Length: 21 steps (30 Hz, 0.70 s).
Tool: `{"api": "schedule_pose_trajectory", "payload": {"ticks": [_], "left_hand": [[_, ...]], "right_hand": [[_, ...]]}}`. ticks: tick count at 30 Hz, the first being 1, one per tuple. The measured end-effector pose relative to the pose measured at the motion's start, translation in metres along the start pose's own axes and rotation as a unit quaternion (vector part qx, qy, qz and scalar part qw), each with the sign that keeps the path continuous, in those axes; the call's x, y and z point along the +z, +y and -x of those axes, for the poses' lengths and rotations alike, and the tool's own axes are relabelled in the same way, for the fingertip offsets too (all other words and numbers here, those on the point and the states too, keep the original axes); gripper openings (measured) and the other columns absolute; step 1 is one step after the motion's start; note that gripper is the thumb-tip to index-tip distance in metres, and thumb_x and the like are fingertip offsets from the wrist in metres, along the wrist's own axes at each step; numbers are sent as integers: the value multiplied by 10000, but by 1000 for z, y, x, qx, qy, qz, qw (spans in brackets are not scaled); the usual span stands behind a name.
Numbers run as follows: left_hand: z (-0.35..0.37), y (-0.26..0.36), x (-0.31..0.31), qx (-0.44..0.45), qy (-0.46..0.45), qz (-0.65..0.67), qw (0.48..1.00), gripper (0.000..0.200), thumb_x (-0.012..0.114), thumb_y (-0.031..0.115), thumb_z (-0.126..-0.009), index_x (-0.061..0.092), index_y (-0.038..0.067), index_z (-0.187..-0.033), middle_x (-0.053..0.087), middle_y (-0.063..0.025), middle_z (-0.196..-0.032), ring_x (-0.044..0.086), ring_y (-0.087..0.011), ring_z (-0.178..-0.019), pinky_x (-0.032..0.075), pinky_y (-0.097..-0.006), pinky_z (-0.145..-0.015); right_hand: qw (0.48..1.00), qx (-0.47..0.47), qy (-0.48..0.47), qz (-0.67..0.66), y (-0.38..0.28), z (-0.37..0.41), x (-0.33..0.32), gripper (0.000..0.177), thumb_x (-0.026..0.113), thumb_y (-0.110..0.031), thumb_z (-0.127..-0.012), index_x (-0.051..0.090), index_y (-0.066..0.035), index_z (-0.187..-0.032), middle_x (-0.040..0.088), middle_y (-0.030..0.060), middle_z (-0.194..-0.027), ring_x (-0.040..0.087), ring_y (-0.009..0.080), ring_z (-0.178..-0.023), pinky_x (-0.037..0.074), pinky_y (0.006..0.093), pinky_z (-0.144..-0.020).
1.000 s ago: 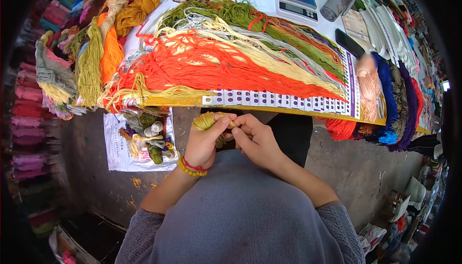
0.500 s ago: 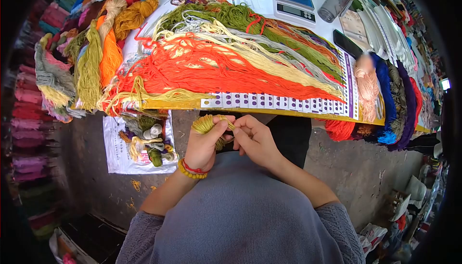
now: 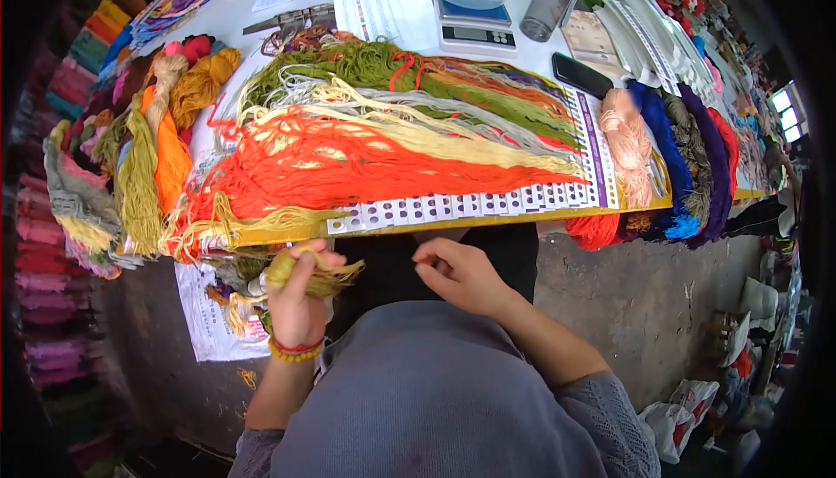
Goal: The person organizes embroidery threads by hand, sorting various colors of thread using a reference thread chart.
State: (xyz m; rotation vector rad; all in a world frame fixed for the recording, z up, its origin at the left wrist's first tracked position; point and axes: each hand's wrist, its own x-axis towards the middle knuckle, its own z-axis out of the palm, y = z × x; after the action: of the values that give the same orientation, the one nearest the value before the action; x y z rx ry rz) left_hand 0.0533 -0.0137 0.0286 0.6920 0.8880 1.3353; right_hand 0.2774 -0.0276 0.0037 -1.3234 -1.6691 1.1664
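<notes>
My left hand (image 3: 298, 302) is closed around a small skein of olive-yellow thread (image 3: 333, 279), just below the table's front edge. Loose ends of the skein fan out to the right of the fingers. My right hand (image 3: 463, 274) is apart from it, further right in front of my body, its fingers curled in toward the thumb. Whether a strand is pinched there is too small to see. Above both hands, long red-orange threads (image 3: 348, 164) lie across the table beside cream, grey and green ones. A strip of punched white cards (image 3: 453, 206) runs along the table edge.
Hanks of coloured yarn (image 3: 170, 156) hang over the table's left end, and a peach hank (image 3: 627, 143) lies at right. A digital scale (image 3: 477, 36), a dark jar (image 3: 550, 3) and a phone (image 3: 582, 76) stand behind. A white bag (image 3: 202, 317) with yarn is on the floor.
My hands have separated. The left has moved left and slightly down with the skein, while the right has shifted a little and is off the thread bundle. The view has tilted up.
</notes>
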Motion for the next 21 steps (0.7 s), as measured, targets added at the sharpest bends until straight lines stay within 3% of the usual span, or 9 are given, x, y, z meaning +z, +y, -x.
{"api": "schedule_pose_trajectory", "payload": {"ticks": [3, 7, 9, 10, 12, 13, 14, 16, 21], "left_hand": [[1, 21, -9, 43, 21, -36, 998, 176, 450, 96, -879, 551, -16, -969, 602, -111, -783, 583, -193, -739, 454, -329, -740], [2, 53, -16, 79, 73, 19, 994, 178, 471, 144, -883, 556, 1, -947, 534, -55, -675, 529, -161, -661, 441, -317, -686], [0, 62, -22, 78, 105, 2, 991, 168, 483, 158, -882, 558, 14, -928, 498, -30, -627, 482, -130, -586, 430, -299, -634], [-1, 65, -26, 80, 104, 3, 991, 168, 483, 158, -882, 558, 14, -928, 498, -30, -627, 482, -130, -586, 430, -299, -634], [-5, 67, -35, 83, 73, -45, 993, 167, 490, 162, -880, 558, 18, -927, 479, -17, -595, 438, -103, -517, 431, -274, -600], [-7, 64, -32, 89, 90, -64, 990, 151, 499, 156, -874, 562, 26, -918, 461, -8, -566, 399, -86, -470, 429, -256, -558], [-10, 62, -32, 90, 85, -65, 990, 151, 499, 156, -874, 562, 26, -918, 461, -8, -566, 399, -86, -470, 429, -256, -558], [-14, 54, -34, 39, 52, -72, 995, 132, 506, 139, -867, 567, 30, -908, 491, -19, -603, 415, -87, -475, 441, -263, -547], [-27, 25, -36, -40, 32, -20, 998, 82, 505, 104, -863, 540, 34, -886, 567, -85, -771, 536, -160, -606, 479, -286, -568]], "right_hand": [[989, 50, -4, 138, 51, 28, -23, 181, 606, -143, -764, 564, -49, -912, 592, 92, -760, 601, 198, -660, 477, 286, -595], [905, 154, 93, 387, 147, 87, -56, 220, 569, -232, -767, 557, -71, -918, 556, 138, -833, 556, 309, -802, 450, 391, -708], [898, 254, 214, 289, 178, 102, -61, 264, 557, -270, -795, 534, -60, -952, 555, 157, -868, 558, 314, -815, 443, 379, -734], [898, 251, 215, 289, 197, 109, -64, 264, 557, -270, -795, 534, -60, -952, 555, 157, -868, 558, 314, -815, 443, 379, -734], [861, 390, 268, 186, 223, 116, -66, 345, 541, -323, -822, 514, -26, -995, 559, 159, -961, 569, 288, -844, 435, 350, -763], [854, 442, 259, 88, 229, 117, -64, 490, 496, -413, -840, 482, -10, -1119, 516, 154, -1132, 538, 259, -974, 406, 322, -838], [853, 442, 263, 86, 235, 120, -60, 490, 496, -413, -840, 482, -10, -1119, 516, 154, -1132, 538, 259, -974, 406, 322, -838], [816, 460, 323, -135, 222, 118, -46, 613, 438, -477, -849, 389, -20, -1255, 455, 145, -1230, 463, 245, -1096, 353, 318, -920], [810, 459, 318, -177, 220, 122, -35, 687, 414, -507, -842, 305, -13, -1307, 389, 178, -1285, 374, 266, -1190, 296, 322, -977]]}}
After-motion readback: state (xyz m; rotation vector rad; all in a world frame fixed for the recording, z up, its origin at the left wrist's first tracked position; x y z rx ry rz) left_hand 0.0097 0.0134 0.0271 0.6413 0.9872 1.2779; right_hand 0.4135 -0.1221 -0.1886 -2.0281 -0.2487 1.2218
